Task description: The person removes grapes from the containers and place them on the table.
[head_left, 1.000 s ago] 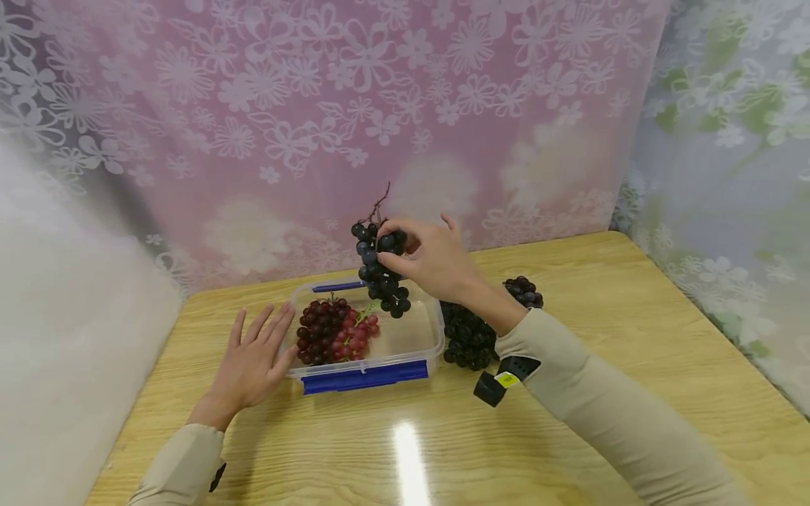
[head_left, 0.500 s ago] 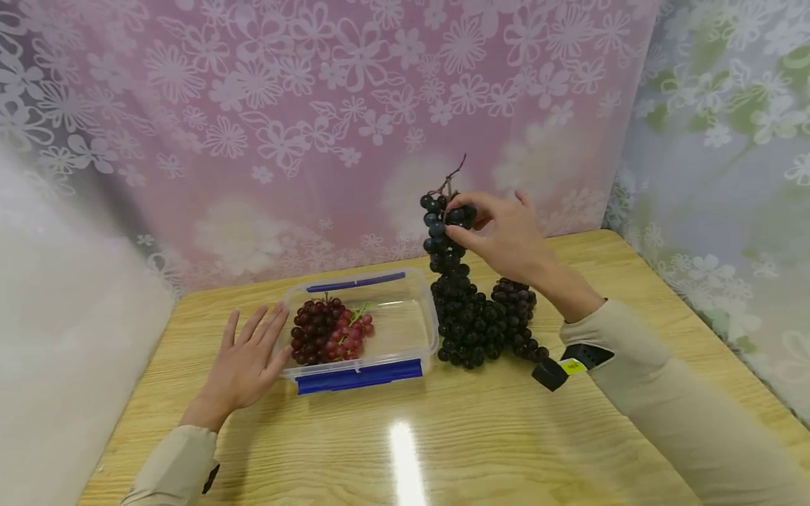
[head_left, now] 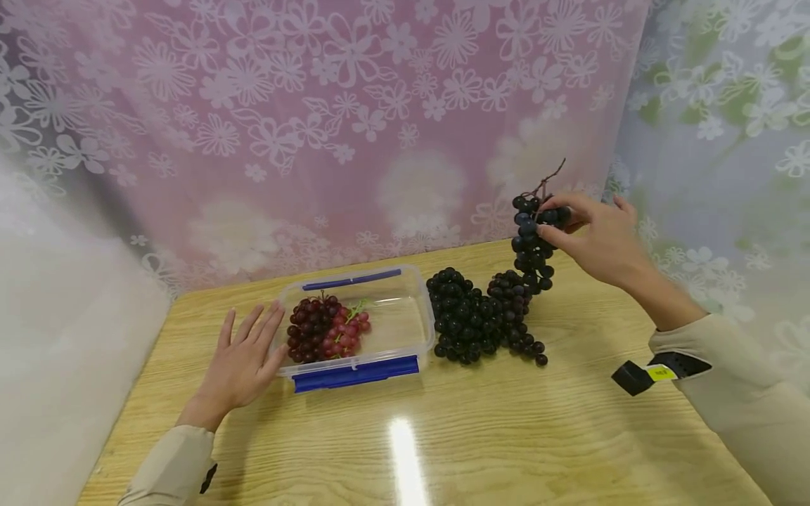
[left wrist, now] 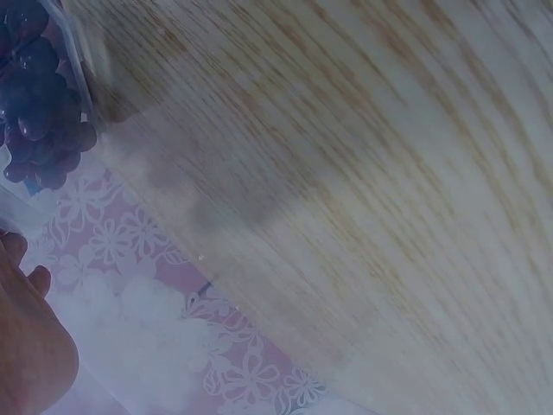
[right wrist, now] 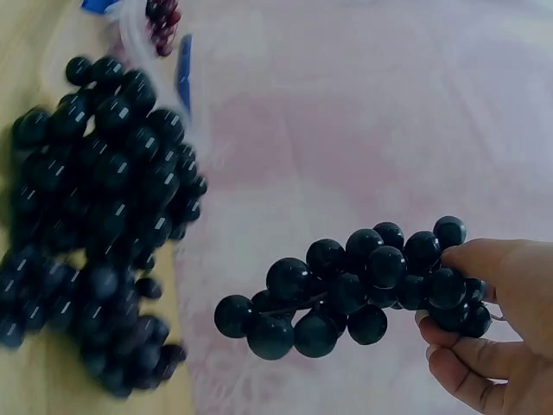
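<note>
My right hand pinches a bunch of black grapes near its top, the brown stem sticking up past the fingers. In the right wrist view the held bunch hangs out from thumb and fingertips. My left hand lies with fingers spread and straight against the left side of a clear plastic container with blue clips. Inside, at its left, sit a dark red grape bunch and a smaller pinkish-red one. The left wrist view catches dark grapes behind the container's wall.
Right of the container lies a heap of black grapes, with a dark purple bunch beside it. All stand on a wood-grain table. A pink flowered cloth hangs behind the table's back edge.
My right hand has carried the black grape bunch rightward, from over the container, past the heap, to the table's right side. My left hand stays at the container's side.
</note>
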`<state>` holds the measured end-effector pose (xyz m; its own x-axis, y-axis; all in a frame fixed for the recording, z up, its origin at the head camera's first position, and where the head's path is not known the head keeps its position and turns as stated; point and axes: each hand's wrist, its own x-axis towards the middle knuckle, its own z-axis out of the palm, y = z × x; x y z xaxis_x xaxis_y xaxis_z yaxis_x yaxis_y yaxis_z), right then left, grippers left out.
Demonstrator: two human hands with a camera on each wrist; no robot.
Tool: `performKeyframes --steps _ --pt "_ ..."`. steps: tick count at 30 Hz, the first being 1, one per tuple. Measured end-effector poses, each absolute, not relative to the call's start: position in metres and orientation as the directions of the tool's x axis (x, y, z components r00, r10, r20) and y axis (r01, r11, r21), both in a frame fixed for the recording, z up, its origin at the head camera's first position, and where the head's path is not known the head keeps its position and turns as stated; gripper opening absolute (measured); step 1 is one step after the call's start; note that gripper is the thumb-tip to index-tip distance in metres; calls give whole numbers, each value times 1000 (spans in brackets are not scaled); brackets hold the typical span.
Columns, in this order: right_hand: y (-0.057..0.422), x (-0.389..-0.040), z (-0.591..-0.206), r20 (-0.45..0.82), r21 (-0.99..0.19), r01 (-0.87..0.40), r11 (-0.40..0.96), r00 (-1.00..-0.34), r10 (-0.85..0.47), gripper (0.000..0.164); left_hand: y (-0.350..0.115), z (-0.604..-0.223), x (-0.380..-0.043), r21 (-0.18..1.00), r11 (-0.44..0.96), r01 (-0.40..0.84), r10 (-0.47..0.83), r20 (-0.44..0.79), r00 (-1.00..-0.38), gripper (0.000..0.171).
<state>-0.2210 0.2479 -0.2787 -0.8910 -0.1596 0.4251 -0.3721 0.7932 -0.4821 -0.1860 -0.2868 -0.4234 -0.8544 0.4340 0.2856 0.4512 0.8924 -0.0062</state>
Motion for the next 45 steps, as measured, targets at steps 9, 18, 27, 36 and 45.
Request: performKeyframes --steps 9,18,27,36,45 --pt "291 -213 -306 302 -461 -276 843 -943 -143 40 -286 -422 -187 5 890 457 435 293 -851 60" --pt "308 -204 -331 229 -430 -227 874 -964 -138 43 -287 -424 -186 15 890 456 432 294 -853 60" --pt "313 -206 -355 197 -420 -232 877 -967 -161 39 -288 -427 -185 19 892 452 426 299 -854 60" --pt "313 -217 -375 140 -472 -187 861 -981 -136 44 -286 -424 -189 21 889 457 429 309 -849 59" --pt "306 -237 -392 104 -464 -207 861 -978 -179 44 -287 -425 -187 26 897 441 416 288 -863 59"
